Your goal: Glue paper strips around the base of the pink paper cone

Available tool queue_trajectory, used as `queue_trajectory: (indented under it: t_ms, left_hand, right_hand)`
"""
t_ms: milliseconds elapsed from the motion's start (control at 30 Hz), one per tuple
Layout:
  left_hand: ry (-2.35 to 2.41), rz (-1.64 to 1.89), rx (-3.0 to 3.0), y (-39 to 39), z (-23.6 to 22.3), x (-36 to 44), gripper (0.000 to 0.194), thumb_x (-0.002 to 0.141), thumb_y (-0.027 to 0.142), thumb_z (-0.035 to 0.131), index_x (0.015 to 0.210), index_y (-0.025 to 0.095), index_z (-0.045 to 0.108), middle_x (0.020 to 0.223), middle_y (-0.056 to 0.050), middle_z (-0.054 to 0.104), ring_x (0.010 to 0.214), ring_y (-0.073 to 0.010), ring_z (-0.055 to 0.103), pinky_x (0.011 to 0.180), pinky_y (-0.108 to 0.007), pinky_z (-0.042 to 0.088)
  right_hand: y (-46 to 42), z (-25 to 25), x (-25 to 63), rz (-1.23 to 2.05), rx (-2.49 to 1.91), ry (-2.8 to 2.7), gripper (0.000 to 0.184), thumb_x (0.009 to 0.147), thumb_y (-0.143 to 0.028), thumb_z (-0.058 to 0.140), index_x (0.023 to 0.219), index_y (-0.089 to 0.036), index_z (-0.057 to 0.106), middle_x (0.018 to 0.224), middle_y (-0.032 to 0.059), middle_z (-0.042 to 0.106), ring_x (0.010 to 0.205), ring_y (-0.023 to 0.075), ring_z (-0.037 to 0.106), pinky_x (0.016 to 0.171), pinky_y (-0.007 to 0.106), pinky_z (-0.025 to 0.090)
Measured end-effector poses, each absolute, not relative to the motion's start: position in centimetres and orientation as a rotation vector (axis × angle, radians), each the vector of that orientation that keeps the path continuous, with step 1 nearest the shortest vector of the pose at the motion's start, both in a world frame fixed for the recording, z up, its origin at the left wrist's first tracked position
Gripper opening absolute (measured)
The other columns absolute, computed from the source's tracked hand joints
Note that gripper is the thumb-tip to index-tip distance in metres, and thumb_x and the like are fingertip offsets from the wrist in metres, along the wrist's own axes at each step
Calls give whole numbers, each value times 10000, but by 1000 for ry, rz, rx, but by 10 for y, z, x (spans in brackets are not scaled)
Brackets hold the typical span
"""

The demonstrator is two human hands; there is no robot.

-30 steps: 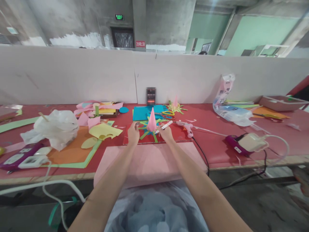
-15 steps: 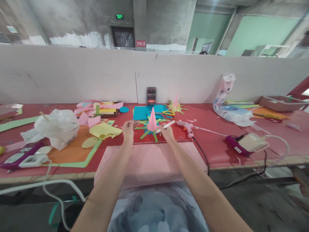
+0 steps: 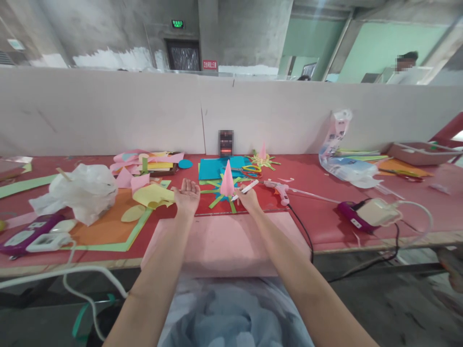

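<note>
at centre frame, steer white pen-like tool (image 3: 250, 186), pinched in right hand (image 3: 249, 198), clear of pink cone (image 3: 227, 180); steady green strips (image 3: 233, 206) with open, seemingly empty left hand (image 3: 187, 196)

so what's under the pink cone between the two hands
Around the base of the pink cone, green strips fan out, with bits of blue between them, above a red surface. What lies directly beneath its base is covered.

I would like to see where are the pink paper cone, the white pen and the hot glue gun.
Pink paper cone (image 3: 227, 181), head view: middle of its side.
White pen (image 3: 250, 186), head view: its barrel.
Hot glue gun (image 3: 281, 190), head view: its body.
</note>
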State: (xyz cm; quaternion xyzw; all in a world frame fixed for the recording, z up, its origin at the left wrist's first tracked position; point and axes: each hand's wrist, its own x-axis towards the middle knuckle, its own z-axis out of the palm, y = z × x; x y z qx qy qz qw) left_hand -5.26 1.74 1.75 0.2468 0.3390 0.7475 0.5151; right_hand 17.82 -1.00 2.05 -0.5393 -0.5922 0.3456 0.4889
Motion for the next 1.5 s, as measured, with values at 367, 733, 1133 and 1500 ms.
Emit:
queue_trajectory:
  t_ms: [367, 733, 1133, 1500]
  left_hand:
    - [602, 1715, 474, 4, 31, -39, 216, 904, 177, 477, 1087, 252, 565, 902, -8, 667, 755, -61, 635, 694, -180, 501]
    - [570, 1630, 464, 3, 34, -39, 266, 898, 300, 451, 1111, 246, 601, 1002, -24, 662, 861, -83, 641, 695, -173, 493]
    - [1437, 1382, 1837, 5, 16, -12, 217, 767, 146, 577, 953, 197, 677, 1049, -48, 662, 1030, -193, 594, 950, -329, 438]
    - [1636, 1025, 2168, 10, 0, -14, 260, 766, 243, 661, 1024, 229, 688, 1045, -62, 631, 987, -202, 609, 902, -317, 480]
  right_hand:
    - [-10, 21, 179, 849, -1294, -1402, 255, 749, -322, 526, 536, -210, 439, 386, -20, 513, 426, 126, 496, 463, 217, 357]
    - [-14, 27, 177, 804, -1387, -1437, 177, 734, -271, 504, 575, -201, 470, 360, -55, 444, 376, 106, 452, 420, 204, 316]
    - [-9, 19, 179, 795, -1279, -1406, 304, 770, -368, 508, 539, -214, 385, 368, -41, 488, 400, 109, 481, 441, 195, 348]
    - [-6, 14, 178, 768, -1306, -1463, 263, 781, -337, 499, 563, -212, 422, 386, -34, 507, 452, 129, 543, 492, 203, 388]
